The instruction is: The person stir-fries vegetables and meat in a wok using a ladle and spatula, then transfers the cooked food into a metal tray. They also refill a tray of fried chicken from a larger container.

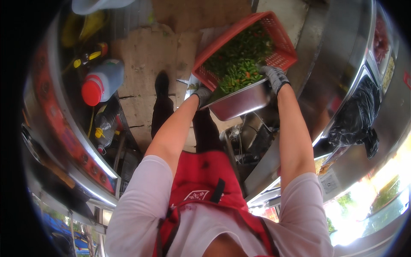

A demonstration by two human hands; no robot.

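Note:
Tilted between my hands is a deep stainless-steel pan (pixel 242 102) heaped with small green pieces (pixel 240 77), apparently chilli peppers, with some orange-red ones among them. A grey knit glove covers my left hand (pixel 203 96), which grips the pan's left end. At the other end, my right hand (pixel 275 77), in a similar patterned glove, holds the rim. The pan's far edge overlaps the near side of a red plastic crate (pixel 285 38). Inside the crate lies a dark mass of similar green and red pieces (pixel 247 43). My fingertips are partly hidden.
Flattened cardboard (pixel 141 61) covers the floor. To the left, a plastic jug with a red cap (pixel 93 90) stands by clear bottles (pixel 106 125) and a counter with a red panel (pixel 61 128). On the right counter lies a black plastic bag (pixel 356 112). Cables (pixel 240 138) hang below.

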